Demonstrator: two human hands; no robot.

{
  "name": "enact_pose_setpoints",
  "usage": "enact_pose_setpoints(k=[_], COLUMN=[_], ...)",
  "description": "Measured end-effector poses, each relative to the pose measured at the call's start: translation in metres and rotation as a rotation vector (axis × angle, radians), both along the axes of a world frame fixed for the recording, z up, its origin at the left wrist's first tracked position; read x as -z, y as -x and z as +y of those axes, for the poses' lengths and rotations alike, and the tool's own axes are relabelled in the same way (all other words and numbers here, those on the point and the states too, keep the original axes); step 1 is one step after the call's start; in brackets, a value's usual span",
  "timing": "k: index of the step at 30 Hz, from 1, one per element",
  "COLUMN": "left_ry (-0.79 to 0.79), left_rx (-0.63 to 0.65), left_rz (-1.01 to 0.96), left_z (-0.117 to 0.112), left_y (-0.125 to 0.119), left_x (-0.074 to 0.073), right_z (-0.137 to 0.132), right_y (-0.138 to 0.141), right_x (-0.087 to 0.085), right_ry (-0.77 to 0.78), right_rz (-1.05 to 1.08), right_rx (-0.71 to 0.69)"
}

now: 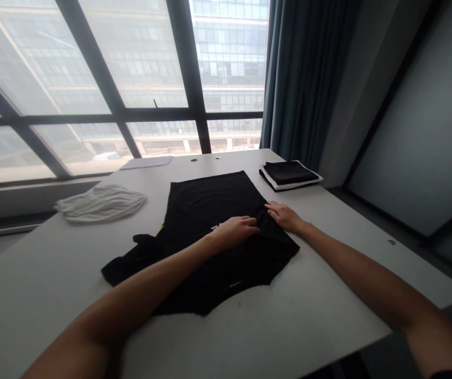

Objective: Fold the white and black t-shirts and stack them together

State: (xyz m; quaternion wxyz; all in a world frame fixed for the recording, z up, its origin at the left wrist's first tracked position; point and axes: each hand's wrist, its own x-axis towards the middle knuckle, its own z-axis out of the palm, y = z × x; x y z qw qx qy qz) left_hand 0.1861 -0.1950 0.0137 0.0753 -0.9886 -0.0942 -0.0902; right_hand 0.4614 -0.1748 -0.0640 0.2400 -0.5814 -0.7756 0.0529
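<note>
A black T-shirt (210, 210) lies spread on the white table (313, 310), partly folded, with a sleeve sticking out at the left. My left hand (236, 230) rests on the middle of the shirt, fingers curled down onto the fabric near a fold. My right hand (283, 215) lies flat on the shirt's right edge, fingers stretched toward the left hand. Both hands press the cloth; neither lifts it.
A crumpled white garment (101, 202) lies at the table's left. A stack of folded black and white clothes (290, 175) sits at the far right corner. A sheet of paper (147, 162) lies by the window. The table's right edge drops off near my right forearm.
</note>
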Motion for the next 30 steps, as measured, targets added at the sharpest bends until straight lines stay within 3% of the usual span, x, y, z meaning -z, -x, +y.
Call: enact_pose_setpoints(k=[6, 10, 13, 17, 20, 25, 30], left_ry=[0.007, 0.157, 0.351, 0.525, 0.543, 0.514, 0.546], left_rx=[-0.03, -0.059, 0.014, 0.186, 0.242, 0.238, 0.278], left_rz=[0.064, -0.032, -0.159, -0.083, -0.028, -0.12, -0.037], left_z=[-0.003, -0.019, -0.037, -0.053, -0.054, -0.052, -0.057], left_y=[0.0, -0.006, -0.016, -0.03, -0.042, -0.059, -0.056], left_x=[-0.004, -0.005, -0.002, 0.004, 0.006, 0.016, 0.034], right_z=[-0.004, -0.005, -0.005, -0.005, -0.006, -0.008, -0.008], right_y=[0.003, 0.004, 0.005, 0.005, 0.006, 0.007, 0.008], right_x=[-0.004, -0.005, -0.006, -0.006, -0.007, -0.008, -0.008], right_ry=[0.009, -0.002, -0.01, 0.002, 0.0, -0.018, -0.015], right_rz=[-0.015, -0.018, -0.031, -0.042, -0.044, -0.038, -0.032], right_rx=[0.013, 0.013, 0.016, 0.026, 0.021, 0.026, 0.031])
